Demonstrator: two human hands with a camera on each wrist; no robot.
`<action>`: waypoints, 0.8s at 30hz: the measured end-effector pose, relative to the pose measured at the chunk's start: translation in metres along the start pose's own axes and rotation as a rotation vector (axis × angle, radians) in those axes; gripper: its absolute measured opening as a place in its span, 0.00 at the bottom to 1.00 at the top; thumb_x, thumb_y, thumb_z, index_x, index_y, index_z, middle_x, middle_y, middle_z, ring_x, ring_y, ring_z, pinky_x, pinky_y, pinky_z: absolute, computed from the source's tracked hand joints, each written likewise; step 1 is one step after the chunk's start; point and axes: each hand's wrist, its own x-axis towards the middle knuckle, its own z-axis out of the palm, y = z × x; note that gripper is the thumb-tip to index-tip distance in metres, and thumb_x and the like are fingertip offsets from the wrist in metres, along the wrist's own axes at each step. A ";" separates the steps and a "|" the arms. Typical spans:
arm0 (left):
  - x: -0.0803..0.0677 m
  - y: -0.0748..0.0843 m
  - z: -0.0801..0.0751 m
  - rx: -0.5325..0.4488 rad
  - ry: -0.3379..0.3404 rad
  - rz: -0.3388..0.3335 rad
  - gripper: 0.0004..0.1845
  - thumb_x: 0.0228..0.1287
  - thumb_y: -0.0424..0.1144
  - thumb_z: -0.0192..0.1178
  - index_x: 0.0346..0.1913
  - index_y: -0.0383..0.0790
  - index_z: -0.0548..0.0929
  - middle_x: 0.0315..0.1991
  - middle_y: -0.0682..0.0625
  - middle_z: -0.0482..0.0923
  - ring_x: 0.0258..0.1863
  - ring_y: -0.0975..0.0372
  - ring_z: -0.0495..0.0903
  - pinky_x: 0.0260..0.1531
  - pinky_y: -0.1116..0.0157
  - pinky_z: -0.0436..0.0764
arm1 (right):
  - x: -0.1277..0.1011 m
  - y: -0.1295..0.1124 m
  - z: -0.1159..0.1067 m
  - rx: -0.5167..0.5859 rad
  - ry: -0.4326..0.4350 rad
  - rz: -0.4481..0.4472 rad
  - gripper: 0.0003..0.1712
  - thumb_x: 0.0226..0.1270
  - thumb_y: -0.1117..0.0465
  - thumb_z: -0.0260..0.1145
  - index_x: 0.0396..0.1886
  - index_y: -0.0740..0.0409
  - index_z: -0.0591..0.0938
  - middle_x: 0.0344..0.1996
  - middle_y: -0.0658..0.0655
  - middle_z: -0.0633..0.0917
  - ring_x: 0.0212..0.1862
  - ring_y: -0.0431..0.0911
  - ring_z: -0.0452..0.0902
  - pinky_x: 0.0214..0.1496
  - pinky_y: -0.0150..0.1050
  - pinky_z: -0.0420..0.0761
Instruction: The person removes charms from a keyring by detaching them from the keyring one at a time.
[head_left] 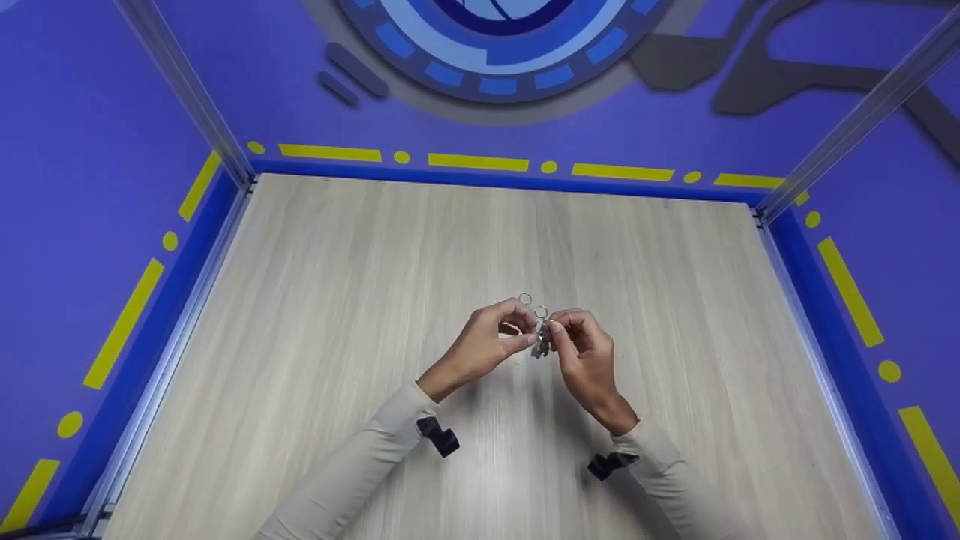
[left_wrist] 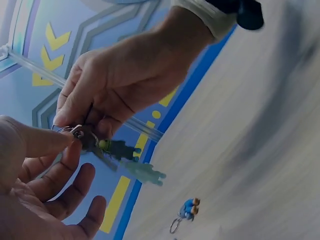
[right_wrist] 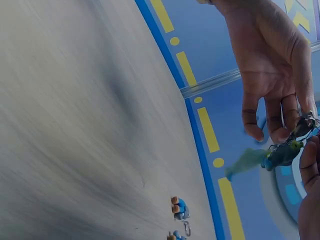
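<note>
Both hands are up over the middle of the table [head_left: 315, 300], meeting around a keychain [head_left: 540, 341]; left hand [head_left: 484, 341] pinches the ring end with thumb and forefinger, other fingers loosely spread; right hand [head_left: 585, 352] pinches the same bit from the other side, fingers curled in; little figures [left_wrist: 132, 160] dangle off it, blurry; another blue figure [left_wrist: 189, 207] with a ring lies on the table below.

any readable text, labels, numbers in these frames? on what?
None readable.
Walls: only yellow dashes, dots, chevrons and a blue ring graphic, no letters.
Keychain pinched by left hand and right hand: blurred, no print visible.
Figure on the table: too small.
</note>
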 end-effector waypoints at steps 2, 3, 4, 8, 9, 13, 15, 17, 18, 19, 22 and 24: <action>0.000 0.000 0.000 -0.058 0.004 -0.034 0.06 0.72 0.27 0.72 0.47 0.35 0.87 0.43 0.44 0.88 0.46 0.60 0.88 0.59 0.49 0.86 | 0.000 0.001 -0.001 -0.007 0.002 -0.031 0.05 0.76 0.82 0.63 0.42 0.73 0.79 0.39 0.64 0.85 0.33 0.47 0.80 0.37 0.30 0.83; 0.000 0.000 0.001 -0.091 0.012 -0.051 0.07 0.71 0.27 0.72 0.48 0.34 0.87 0.44 0.43 0.88 0.46 0.60 0.88 0.58 0.51 0.87 | 0.001 0.001 -0.001 -0.010 0.000 -0.040 0.04 0.77 0.81 0.63 0.42 0.73 0.79 0.39 0.64 0.85 0.34 0.46 0.80 0.37 0.30 0.83; -0.001 -0.001 0.002 -0.124 0.023 -0.067 0.07 0.71 0.27 0.72 0.47 0.33 0.87 0.43 0.43 0.88 0.45 0.60 0.88 0.57 0.53 0.87 | 0.001 0.001 -0.001 -0.010 -0.001 -0.046 0.04 0.77 0.81 0.64 0.42 0.73 0.79 0.39 0.64 0.85 0.34 0.46 0.80 0.38 0.30 0.83; -0.001 0.000 0.003 -0.195 0.071 -0.116 0.08 0.69 0.28 0.73 0.47 0.29 0.88 0.42 0.46 0.89 0.45 0.61 0.87 0.55 0.60 0.86 | 0.003 0.000 -0.001 -0.019 -0.004 -0.050 0.03 0.77 0.80 0.64 0.43 0.72 0.79 0.41 0.63 0.85 0.36 0.47 0.81 0.40 0.30 0.84; -0.001 0.000 0.003 -0.203 0.083 -0.123 0.08 0.69 0.28 0.73 0.47 0.28 0.88 0.42 0.45 0.89 0.44 0.61 0.87 0.54 0.60 0.86 | 0.004 0.000 -0.001 -0.021 -0.005 -0.049 0.03 0.77 0.80 0.64 0.43 0.72 0.80 0.41 0.63 0.85 0.36 0.47 0.81 0.40 0.31 0.84; 0.000 0.000 0.002 -0.194 0.124 -0.139 0.10 0.69 0.28 0.72 0.48 0.24 0.88 0.41 0.48 0.88 0.45 0.60 0.86 0.54 0.61 0.86 | 0.005 0.000 -0.002 -0.026 -0.006 -0.040 0.05 0.82 0.72 0.66 0.43 0.72 0.80 0.41 0.62 0.86 0.36 0.48 0.82 0.41 0.31 0.84; 0.000 0.000 0.002 -0.184 0.144 -0.148 0.10 0.70 0.29 0.71 0.48 0.25 0.88 0.42 0.49 0.88 0.46 0.59 0.85 0.53 0.62 0.85 | 0.005 0.000 -0.002 -0.029 -0.013 -0.035 0.08 0.83 0.69 0.66 0.43 0.72 0.80 0.41 0.62 0.86 0.36 0.49 0.83 0.42 0.30 0.85; 0.000 -0.001 0.001 -0.180 0.161 -0.156 0.10 0.71 0.30 0.71 0.49 0.25 0.89 0.42 0.50 0.88 0.46 0.59 0.85 0.52 0.63 0.84 | 0.005 0.000 -0.002 -0.025 -0.021 -0.032 0.07 0.83 0.69 0.66 0.43 0.72 0.80 0.41 0.62 0.86 0.36 0.53 0.83 0.42 0.30 0.85; 0.000 -0.001 0.001 -0.178 0.170 -0.159 0.10 0.71 0.30 0.71 0.49 0.26 0.89 0.42 0.50 0.88 0.47 0.58 0.85 0.52 0.64 0.83 | 0.004 0.001 -0.002 -0.022 -0.026 -0.030 0.06 0.82 0.70 0.66 0.43 0.71 0.80 0.41 0.63 0.86 0.36 0.54 0.83 0.42 0.30 0.85; -0.001 -0.001 0.001 -0.175 0.178 -0.160 0.10 0.71 0.31 0.71 0.49 0.26 0.89 0.42 0.50 0.88 0.47 0.58 0.85 0.51 0.64 0.82 | 0.004 0.001 -0.002 -0.020 -0.031 -0.028 0.04 0.81 0.72 0.66 0.43 0.71 0.81 0.41 0.63 0.86 0.36 0.55 0.83 0.42 0.30 0.85; -0.001 -0.001 0.001 -0.180 0.210 -0.146 0.08 0.71 0.31 0.71 0.47 0.28 0.90 0.42 0.49 0.89 0.45 0.58 0.87 0.50 0.65 0.83 | 0.004 0.002 -0.003 -0.021 -0.044 -0.021 0.03 0.78 0.77 0.66 0.42 0.70 0.81 0.41 0.63 0.86 0.37 0.54 0.83 0.43 0.31 0.85; -0.001 -0.001 0.002 -0.175 0.235 -0.123 0.07 0.70 0.31 0.72 0.45 0.30 0.91 0.41 0.48 0.90 0.44 0.58 0.88 0.49 0.64 0.85 | 0.005 0.002 -0.004 -0.023 -0.052 -0.017 0.04 0.77 0.79 0.66 0.41 0.69 0.81 0.41 0.63 0.87 0.37 0.51 0.84 0.43 0.31 0.85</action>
